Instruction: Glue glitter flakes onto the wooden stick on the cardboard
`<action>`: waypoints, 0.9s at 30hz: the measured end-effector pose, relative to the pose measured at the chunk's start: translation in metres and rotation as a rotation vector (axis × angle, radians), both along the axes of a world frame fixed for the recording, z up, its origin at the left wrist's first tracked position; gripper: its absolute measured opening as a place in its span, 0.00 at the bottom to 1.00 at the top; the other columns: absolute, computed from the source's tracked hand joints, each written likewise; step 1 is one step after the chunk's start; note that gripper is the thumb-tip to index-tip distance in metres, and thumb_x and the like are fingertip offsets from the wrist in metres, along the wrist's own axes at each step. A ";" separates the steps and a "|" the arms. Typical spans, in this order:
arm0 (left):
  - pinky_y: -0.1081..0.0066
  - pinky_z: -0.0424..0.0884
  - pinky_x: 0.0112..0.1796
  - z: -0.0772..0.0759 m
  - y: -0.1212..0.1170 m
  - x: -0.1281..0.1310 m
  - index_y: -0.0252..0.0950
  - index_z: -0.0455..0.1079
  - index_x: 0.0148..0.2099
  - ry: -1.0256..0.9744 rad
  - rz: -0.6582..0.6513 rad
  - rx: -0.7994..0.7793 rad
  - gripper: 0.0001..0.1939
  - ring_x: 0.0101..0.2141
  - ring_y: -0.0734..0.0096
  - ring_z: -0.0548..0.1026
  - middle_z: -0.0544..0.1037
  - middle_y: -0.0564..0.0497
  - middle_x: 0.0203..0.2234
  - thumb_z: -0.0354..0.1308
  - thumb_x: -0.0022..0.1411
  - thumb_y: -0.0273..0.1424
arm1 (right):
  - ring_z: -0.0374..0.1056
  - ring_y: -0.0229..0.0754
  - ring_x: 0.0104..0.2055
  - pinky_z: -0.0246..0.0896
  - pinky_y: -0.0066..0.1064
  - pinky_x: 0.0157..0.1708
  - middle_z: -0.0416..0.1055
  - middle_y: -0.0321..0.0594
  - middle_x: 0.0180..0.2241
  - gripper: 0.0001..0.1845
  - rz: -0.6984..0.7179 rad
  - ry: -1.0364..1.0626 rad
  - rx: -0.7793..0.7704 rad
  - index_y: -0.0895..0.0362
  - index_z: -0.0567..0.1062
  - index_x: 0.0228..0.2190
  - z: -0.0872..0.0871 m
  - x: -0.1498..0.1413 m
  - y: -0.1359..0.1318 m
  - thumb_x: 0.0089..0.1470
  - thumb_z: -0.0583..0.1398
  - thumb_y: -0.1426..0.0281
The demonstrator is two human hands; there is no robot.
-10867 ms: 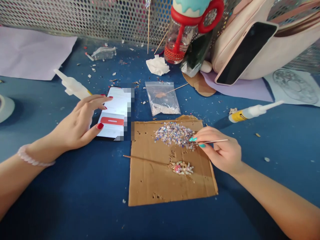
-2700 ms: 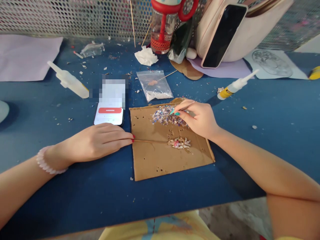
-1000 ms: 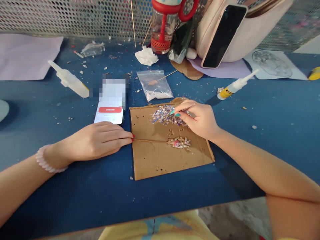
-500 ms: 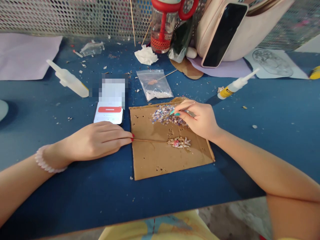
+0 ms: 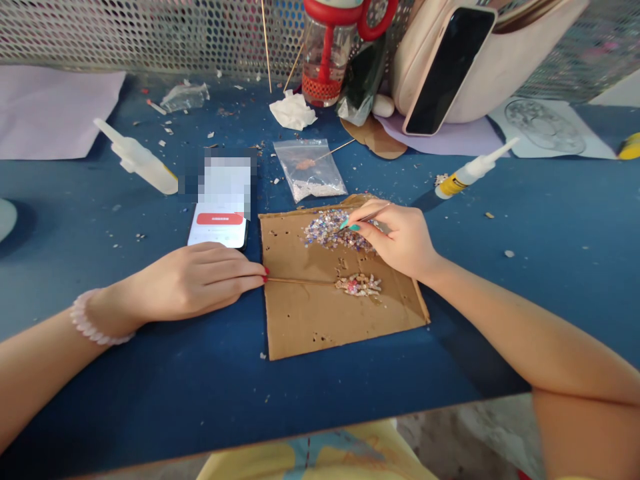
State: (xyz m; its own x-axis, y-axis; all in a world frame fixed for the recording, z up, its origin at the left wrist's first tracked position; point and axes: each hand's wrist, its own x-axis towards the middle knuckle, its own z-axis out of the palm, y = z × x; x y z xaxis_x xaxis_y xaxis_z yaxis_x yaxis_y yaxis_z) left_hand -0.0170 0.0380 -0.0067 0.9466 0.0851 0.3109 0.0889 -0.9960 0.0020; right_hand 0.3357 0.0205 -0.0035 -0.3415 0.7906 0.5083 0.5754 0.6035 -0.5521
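A brown cardboard sheet point(image 5: 320, 320) lies on the blue table. On it sits a pile of glittery chips point(image 5: 325, 230) and a thin wooden stick point(image 5: 300, 281) whose far end carries a cluster of glued chips point(image 5: 359, 285). My left hand point(image 5: 195, 280) lies flat on the table, fingers together, pinching the near end of that stick at the cardboard's left edge. My right hand point(image 5: 400, 237) pinches a second thin stick point(image 5: 370, 216) with its tip in the glitter pile.
A lit phone point(image 5: 220, 210) lies left of the cardboard. Behind are a small plastic bag point(image 5: 310, 170), two glue bottles point(image 5: 137, 160) point(image 5: 470, 173), a crumpled tissue point(image 5: 293, 110), a red-capped bottle point(image 5: 330, 53), a pink bag with a dark phone point(image 5: 445, 67) and a perforated metal wall point(image 5: 150, 33).
Earlier my left hand was on the phone; it now holds the stick's end at the cardboard. Over the last second both hands have stayed nearly still.
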 end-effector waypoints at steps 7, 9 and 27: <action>0.62 0.75 0.46 -0.001 0.001 0.000 0.34 0.69 0.57 0.000 0.005 -0.005 0.14 0.47 0.65 0.75 0.77 0.48 0.51 0.47 0.74 0.28 | 0.77 0.37 0.37 0.71 0.30 0.39 0.81 0.37 0.34 0.06 0.011 0.012 0.010 0.55 0.78 0.33 -0.001 0.001 -0.001 0.60 0.61 0.74; 0.62 0.75 0.46 -0.001 0.001 0.000 0.34 0.69 0.57 -0.001 0.003 -0.010 0.14 0.47 0.65 0.75 0.77 0.48 0.51 0.48 0.74 0.28 | 0.77 0.38 0.37 0.71 0.31 0.40 0.81 0.37 0.35 0.06 0.009 0.014 0.010 0.55 0.79 0.33 0.000 0.001 -0.001 0.60 0.61 0.74; 0.62 0.76 0.48 -0.004 0.001 -0.001 0.35 0.67 0.59 0.006 0.008 0.038 0.16 0.49 0.66 0.76 0.78 0.47 0.51 0.50 0.72 0.28 | 0.76 0.39 0.35 0.72 0.32 0.34 0.78 0.38 0.30 0.07 0.132 0.143 -0.020 0.53 0.77 0.36 0.015 0.014 -0.067 0.59 0.61 0.77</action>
State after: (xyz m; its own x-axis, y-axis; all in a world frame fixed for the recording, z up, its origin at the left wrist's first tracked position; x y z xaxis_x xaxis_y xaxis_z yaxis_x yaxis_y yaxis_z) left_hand -0.0180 0.0389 -0.0110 0.9479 0.0810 0.3080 0.0967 -0.9947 -0.0361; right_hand 0.3495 -0.0460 0.0112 -0.3678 0.7540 0.5442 0.4067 0.6567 -0.6350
